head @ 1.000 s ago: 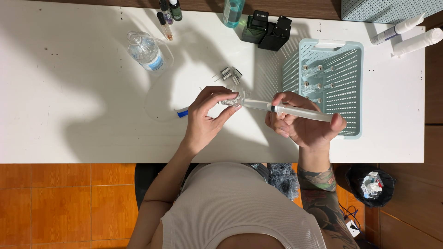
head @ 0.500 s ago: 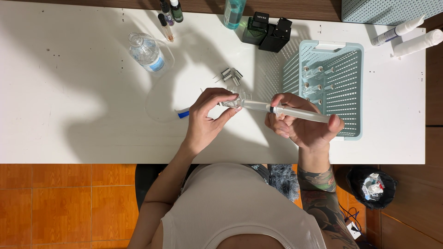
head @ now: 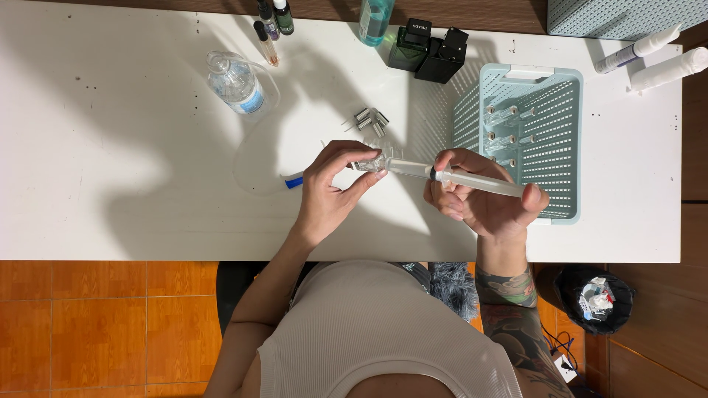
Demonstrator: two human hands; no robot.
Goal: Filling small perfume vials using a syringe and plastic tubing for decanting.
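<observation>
My left hand [head: 333, 188] holds a small clear glass vial [head: 371, 162] just above the white table [head: 110, 162]. A large clear syringe [head: 472, 180] lies in my right hand [head: 483, 199], thumb at the plunger end. The syringe tip points left into the vial's mouth. A blue-tipped object [head: 293, 180] lies on the table beside my left hand. Several small silver sprayer caps [head: 369, 120] sit just beyond the vial.
A pale blue plastic basket [head: 560, 147] with several small vials stands right of my hands. A water bottle [head: 234, 79], dark square bottles [head: 429, 50], thin vials [head: 267, 29] and a teal bottle [head: 375, 13] line the far edge. White tubes [head: 656, 55] lie at far right. A bin [head: 599, 298] stands on the floor.
The plunger has gone a little further into the syringe barrel. Both hands stay nearly where they were, vial and syringe still joined.
</observation>
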